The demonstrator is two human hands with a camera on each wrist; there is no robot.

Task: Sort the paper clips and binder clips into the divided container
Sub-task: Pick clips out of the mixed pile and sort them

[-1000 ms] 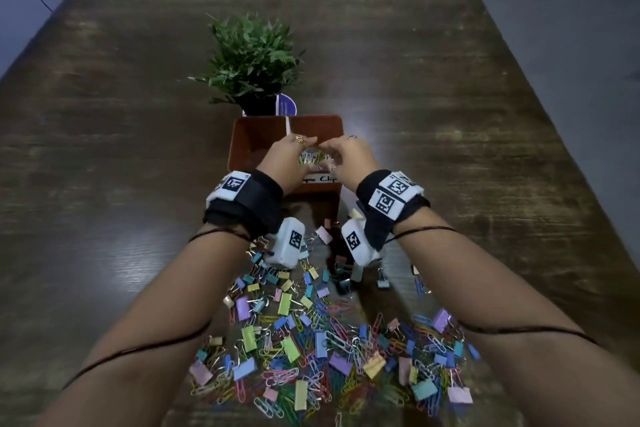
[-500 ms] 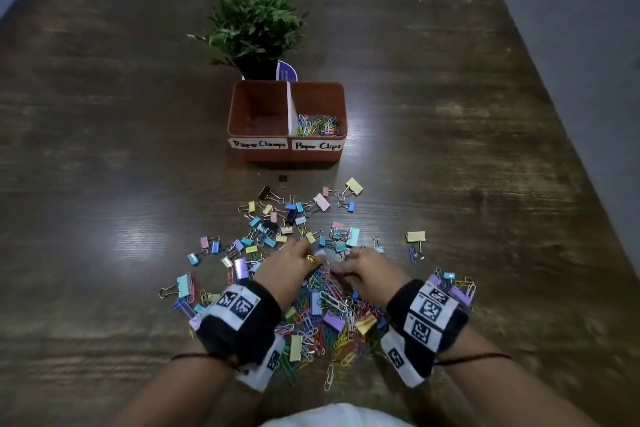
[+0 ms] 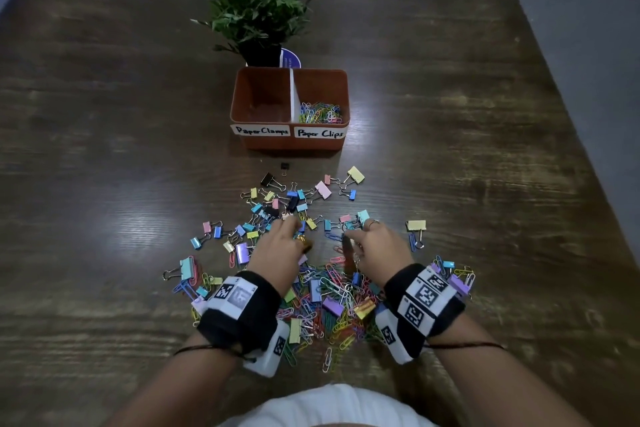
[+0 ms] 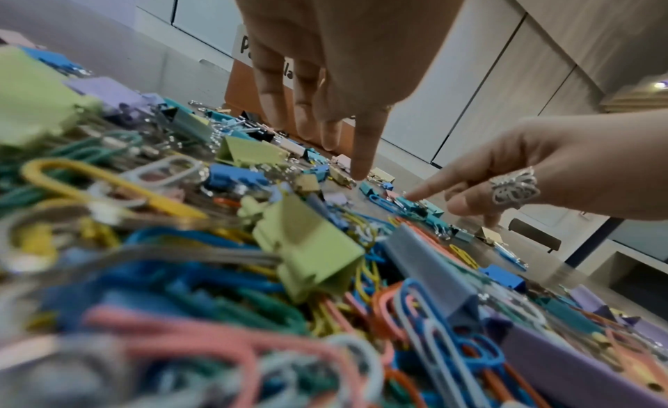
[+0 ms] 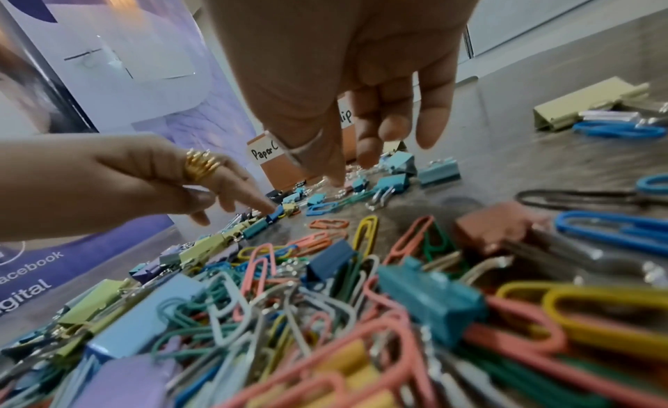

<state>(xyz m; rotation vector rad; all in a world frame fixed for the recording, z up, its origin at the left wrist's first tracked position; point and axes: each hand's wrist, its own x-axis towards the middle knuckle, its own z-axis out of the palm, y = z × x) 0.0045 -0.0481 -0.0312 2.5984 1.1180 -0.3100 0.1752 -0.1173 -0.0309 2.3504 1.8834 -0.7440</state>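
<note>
The brown divided container (image 3: 242, 104) stands behind the pile; its left half, labelled "Paper Clamps", looks empty, and the right half, "Paper Clips", holds coloured paper clips (image 3: 320, 113). A mixed pile of paper clips (image 3: 332, 308) and binder clips (image 3: 294, 199) lies in front of it. My left hand (image 3: 287, 227) hovers over the pile's middle, fingers straight and pointing down, its index tip (image 4: 361, 172) touching small binder clips. My right hand (image 3: 358, 236) is beside it, fingers also extended down (image 5: 336, 177) onto the small clips. Neither hand holds anything.
A potted green plant (image 3: 258, 7) stands right behind the container. A yellow binder clip (image 3: 416, 225) lies apart to the right, and a small black one (image 3: 284, 166) sits just before the container. Dark wooden table (image 3: 485, 149) stretches to both sides.
Both hands left the container's right compartment, where paper clips now lie, and came back to the pile. In the last half second they spread slightly apart over the small clips.
</note>
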